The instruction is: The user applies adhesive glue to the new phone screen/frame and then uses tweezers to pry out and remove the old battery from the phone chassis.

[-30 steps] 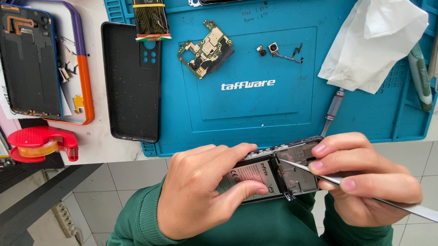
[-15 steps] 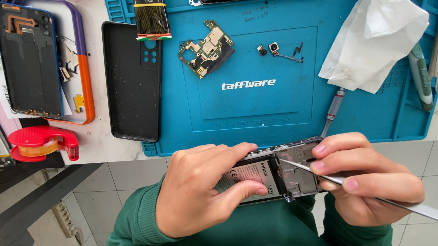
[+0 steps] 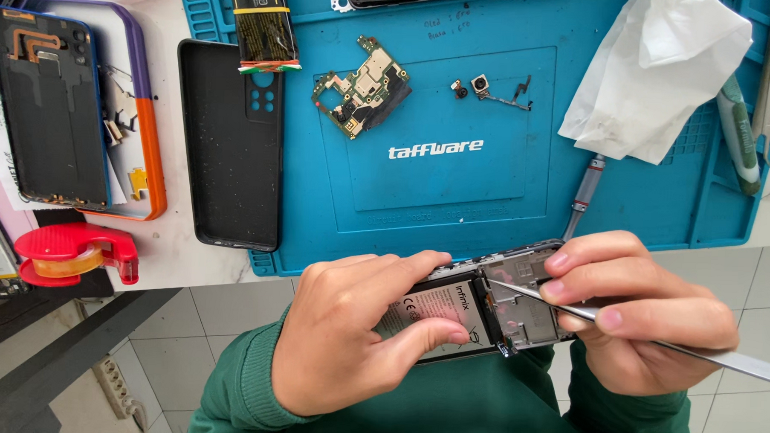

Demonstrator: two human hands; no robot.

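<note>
Your left hand (image 3: 347,326) is closed around the opened phone (image 3: 476,309), thumb pressed on the battery label and fingers curled over the top edge, just as it was a second ago. Your right hand (image 3: 646,315) pinches the metal tweezers (image 3: 569,308) between thumb and fingers, and the tip rests on the phone's bare metal frame just beside your left fingertips; nothing has shifted since the earlier picture. You hold the phone off the desk (image 3: 179,243), above your green sleeves, near the front edge of the blue mat (image 3: 438,176).

Beyond your hands, the mat carries a circuit board (image 3: 361,86), two small camera parts (image 3: 479,85) and a screwdriver (image 3: 584,194) lying just past your right fingers. Farther past your right hand lies a crumpled white tissue (image 3: 654,72). Past your left hand, a black phone case (image 3: 230,143) overlaps the mat's edge, and farther to that side sit another opened phone (image 3: 48,102) in an orange and purple frame and a red tape dispenser (image 3: 72,252).

The phone you hold lies back-open: black battery with a pale label toward your left hand, silver shielding toward your right.
</note>
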